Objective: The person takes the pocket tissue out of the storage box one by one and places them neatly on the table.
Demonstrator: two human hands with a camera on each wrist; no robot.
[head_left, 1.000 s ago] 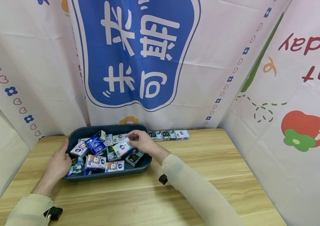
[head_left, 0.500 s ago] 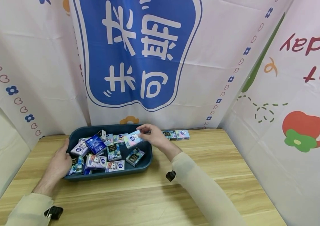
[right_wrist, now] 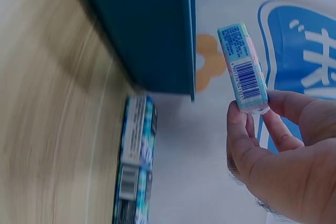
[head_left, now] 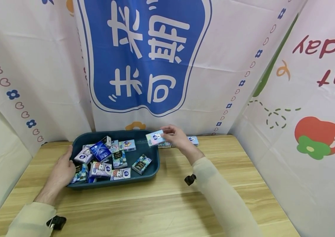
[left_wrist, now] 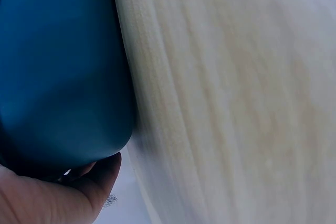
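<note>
While near one tray (head_left: pixel 117 183), one packet (head_left: pixel 155 138) in fingers (right_wrist: pixel 247 144)

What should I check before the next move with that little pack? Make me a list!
1. Pack held: ok. The right grip pinches the pale pack by one end.
2. Pack apart from the tray: ok. The right wrist view shows a gap between it and the teal tray.
3. Tray held: ok. The left grip is on its left end.
4. Whole row of packs in sight: not ok. The right hand hides its middle in the head view.
5. No gaps anywhere in that row: cannot tell, because part is hidden.
</note>
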